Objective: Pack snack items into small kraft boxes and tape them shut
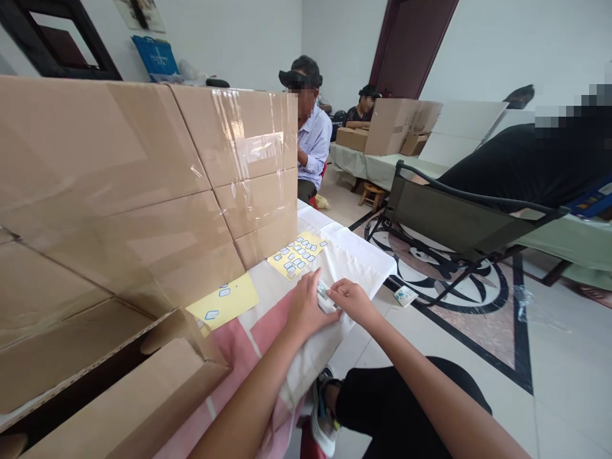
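Near the front edge of the cloth-covered table, my left hand point(306, 303) curls round a small white box-like piece point(327, 305) with some green on it. My right hand point(354, 299) meets it from the right, fingertips pinched together at its top; what they grip is too small to tell. Just beyond my hands lies a yellow sheet point(310, 241) with several small white, blue-edged pieces on it. To the left is another yellow sheet point(236, 296) bearing a few similar pieces.
Stacked, taped cardboard boxes point(191, 172) wall off the left side. An open carton point(119, 395) stands at the lower left. The table's white cloth point(356, 248) ends at the right. Beyond are a folding chair point(459, 210), a seated person point(315, 140) and other people.
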A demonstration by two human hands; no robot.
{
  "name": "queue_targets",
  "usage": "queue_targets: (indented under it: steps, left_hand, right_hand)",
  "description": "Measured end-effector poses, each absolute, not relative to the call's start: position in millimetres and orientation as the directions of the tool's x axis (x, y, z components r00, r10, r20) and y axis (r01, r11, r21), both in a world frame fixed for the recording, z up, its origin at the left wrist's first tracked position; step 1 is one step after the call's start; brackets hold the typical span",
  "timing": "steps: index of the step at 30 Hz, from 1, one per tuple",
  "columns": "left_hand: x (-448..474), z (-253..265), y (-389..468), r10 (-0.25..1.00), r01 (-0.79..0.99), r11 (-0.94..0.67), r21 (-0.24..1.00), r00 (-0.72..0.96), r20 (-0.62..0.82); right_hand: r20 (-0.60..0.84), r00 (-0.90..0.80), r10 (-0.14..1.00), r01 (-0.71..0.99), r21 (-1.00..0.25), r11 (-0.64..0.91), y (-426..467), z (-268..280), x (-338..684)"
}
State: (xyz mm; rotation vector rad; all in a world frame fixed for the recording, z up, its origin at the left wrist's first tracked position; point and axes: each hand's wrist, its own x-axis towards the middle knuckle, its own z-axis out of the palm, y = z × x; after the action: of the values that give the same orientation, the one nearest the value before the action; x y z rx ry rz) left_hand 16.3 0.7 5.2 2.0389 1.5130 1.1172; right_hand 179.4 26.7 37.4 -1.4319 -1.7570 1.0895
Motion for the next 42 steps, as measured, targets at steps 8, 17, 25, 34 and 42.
queue_targets:
  steps: [8, 17, 25, 34, 42]
  left_hand:
    - [15.8, 4.4, 2.3, 0.910, 0.648, -0.373, 0.664, 0.115, 0.399]
    - [15.6, 5.9, 0.8, 0.912, 0.639, -0.372, 0.673, 0.119, 0.391]
    - [14.9, 3.6, 1.3, 0.915, 0.641, -0.367, 0.674, 0.120, 0.385]
    - [14.3, 3.7, 1.4, 0.915, 0.636, -0.371, 0.677, 0.125, 0.384]
    - [14.0, 4.0, 1.8, 0.912, 0.648, -0.373, 0.664, 0.126, 0.390]
  right_hand:
    - [-0.044, -0.217, 0.975, 0.476, -0.877, 0.067, 25.2, 36.5, 181.9]
    - [-0.053, -0.209, 0.976, 0.470, -0.881, 0.053, 20.3, 37.5, 184.9]
    - [-0.080, -0.203, 0.976, 0.465, -0.885, 0.024, 14.7, 39.6, 186.0]
    - [-0.063, -0.208, 0.976, 0.470, -0.882, 0.043, 12.8, 34.1, 188.6]
    - [-0.081, -0.187, 0.979, 0.475, -0.880, 0.018, 11.5, 31.4, 189.8]
